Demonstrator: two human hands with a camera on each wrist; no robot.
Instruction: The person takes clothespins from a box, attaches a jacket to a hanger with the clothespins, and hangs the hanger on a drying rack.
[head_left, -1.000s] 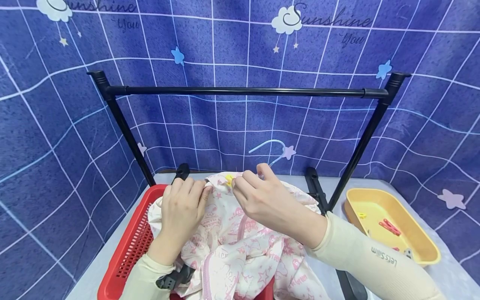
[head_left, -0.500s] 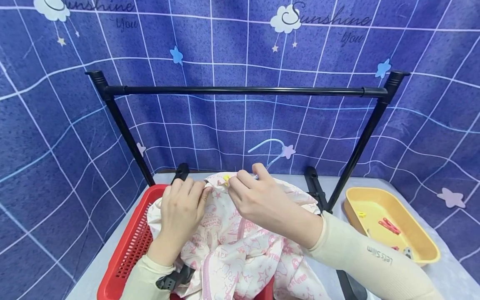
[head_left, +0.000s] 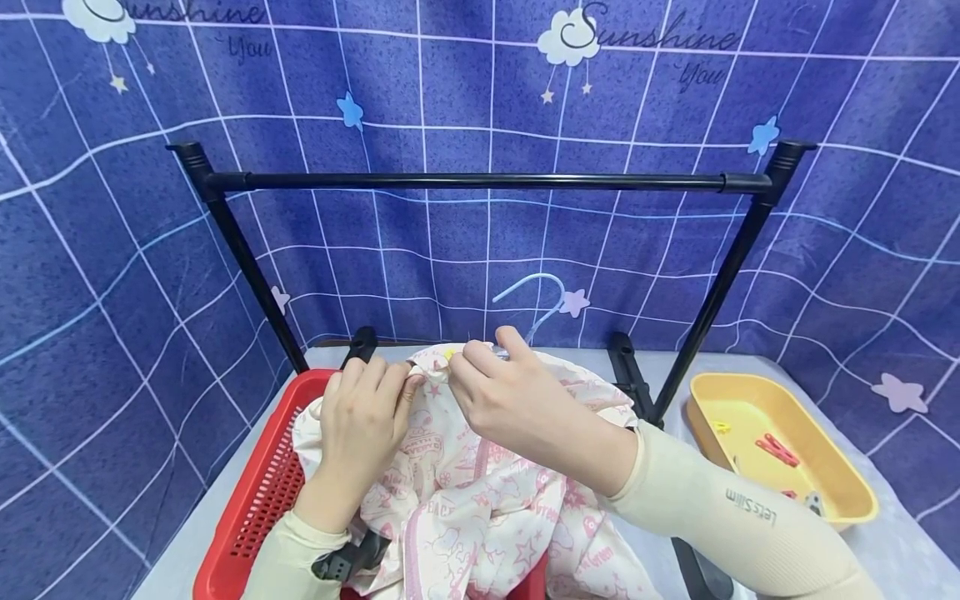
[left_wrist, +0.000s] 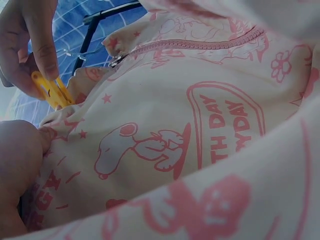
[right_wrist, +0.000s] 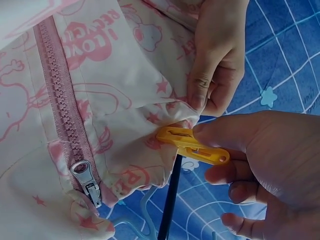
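Note:
A white jacket (head_left: 450, 508) with pink cartoon prints and a pink zipper (right_wrist: 62, 85) lies bunched over the red basket. My left hand (head_left: 365, 408) pinches its upper edge between thumb and fingers. Close beside it, my right hand (head_left: 510, 387) pinches a yellow clothespin (right_wrist: 192, 145) by its handles, thumb on one side. In the right wrist view the clothespin's front end meets the cloth edge by the collar; whether it bites the cloth is hard to tell. A pale blue hanger (head_left: 558, 287) shows its hook beyond the right hand; its rest is mostly hidden by the jacket.
Behind the hands stands a black rack with a horizontal bar (head_left: 480, 181). The red basket (head_left: 251, 508) is under the jacket at left. On the right, a yellow tray (head_left: 832, 450) holds red clothespins (head_left: 777, 450) and other small clips. A blue grid curtain (head_left: 465, 100) hangs behind.
My right hand and the yellow clothespin have shifted slightly left along the jacket's edge, nearer my left hand. The left hand keeps its hold in the same place.

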